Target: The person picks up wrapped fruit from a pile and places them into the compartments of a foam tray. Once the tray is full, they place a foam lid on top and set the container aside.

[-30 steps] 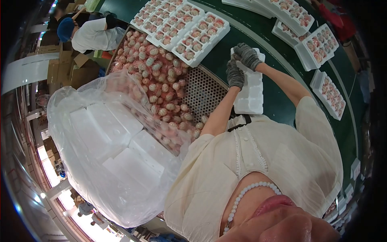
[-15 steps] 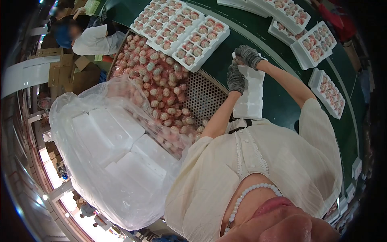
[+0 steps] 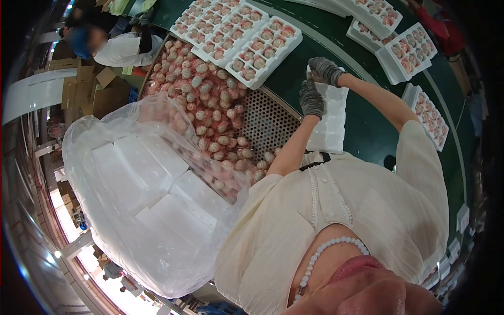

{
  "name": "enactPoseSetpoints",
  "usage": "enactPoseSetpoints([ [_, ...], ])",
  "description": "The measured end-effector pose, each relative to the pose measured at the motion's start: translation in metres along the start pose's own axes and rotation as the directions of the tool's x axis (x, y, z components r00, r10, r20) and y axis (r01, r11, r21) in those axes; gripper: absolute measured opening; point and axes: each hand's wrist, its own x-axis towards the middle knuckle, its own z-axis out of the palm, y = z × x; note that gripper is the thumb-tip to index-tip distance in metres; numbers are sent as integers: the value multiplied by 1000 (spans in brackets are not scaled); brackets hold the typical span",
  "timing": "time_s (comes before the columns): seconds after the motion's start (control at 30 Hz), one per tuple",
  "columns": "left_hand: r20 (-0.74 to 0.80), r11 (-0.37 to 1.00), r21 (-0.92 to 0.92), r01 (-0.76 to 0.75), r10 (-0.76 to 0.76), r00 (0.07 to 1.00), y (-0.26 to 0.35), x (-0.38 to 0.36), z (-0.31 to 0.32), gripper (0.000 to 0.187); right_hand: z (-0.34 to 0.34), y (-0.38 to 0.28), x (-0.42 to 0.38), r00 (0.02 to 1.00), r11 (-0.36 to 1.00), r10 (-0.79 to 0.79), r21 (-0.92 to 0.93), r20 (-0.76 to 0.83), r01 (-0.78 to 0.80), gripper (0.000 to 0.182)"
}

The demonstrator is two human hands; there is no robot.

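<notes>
A white foam tray [image 3: 328, 123] with moulded cups lies lengthwise in front of my body on the green surface. My left hand [image 3: 311, 100], in a grey knit glove, reaches over the tray's left edge with its fingers bent inward. My right hand [image 3: 325, 71], gloved alike, curls over the far end of the tray. Both hands' fingers meet there, closed; what lies between them is hidden. Left of the tray is a heap of round pale items [image 3: 210, 115] in pinkish wrapping, beside a perforated metal plate [image 3: 268, 119].
Filled foam trays [image 3: 265, 51] stand beyond the heap; more filled trays [image 3: 407, 55] sit at the far right on the green conveyor [image 3: 367, 131]. A clear plastic bag of white foam trays [image 3: 152, 184] is at my left. A co-worker [image 3: 123, 50] is at the upper left.
Both hands stay at the tray's far end and have shifted slightly; the left fingers now lie closer to the right hand. The co-worker's arm has moved.
</notes>
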Motion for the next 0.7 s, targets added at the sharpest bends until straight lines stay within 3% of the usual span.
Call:
enactPoseSetpoints([
  [0.1, 74, 999, -1, 43, -43, 996, 4, -3, -6, 64, 5, 7, -6, 1000, 991, -11, 137, -3, 11, 26],
  [0.17, 54, 999, 3, 40, -40, 998, 9, -7, -11, 63, 12, 16, -11, 978, 954, -166, 232, -127, 192, 22],
  [0.2, 60, 999, 2, 44, -44, 997, 7, -8, -6, 63, 17, 20, -14, 979, 954, -163, 235, -122, 188, 22],
  [0.27, -9, 1000, -6, -25, 25, 1000, 4, -5, 0, 64, 18, 23, -18, 972, 920, -98, 352, -214, 170, 21],
  [0.37, 46, 1000, 28, 11, -12, 999, 5, -4, 2, 64, 22, 26, -18, 977, 892, 36, 447, -208, 62, 17],
  [0.6, 61, 998, 56, -36, 32, 998, 1, -3, 2, 71, 24, 26, -12, 957, 871, 153, 492, -247, -13, 10],
  [0.63, 61, 999, 51, -17, 13, 998, 4, -2, 1, 73, 19, 22, -17, 953, 913, 38, 398, -301, 89, 10],
  [0.7, 71, 999, 49, -8, 5, 997, 8, -4, 0, 76, 16, 21, -23, 945, 933, 32, 350, -326, 90, 10],
])
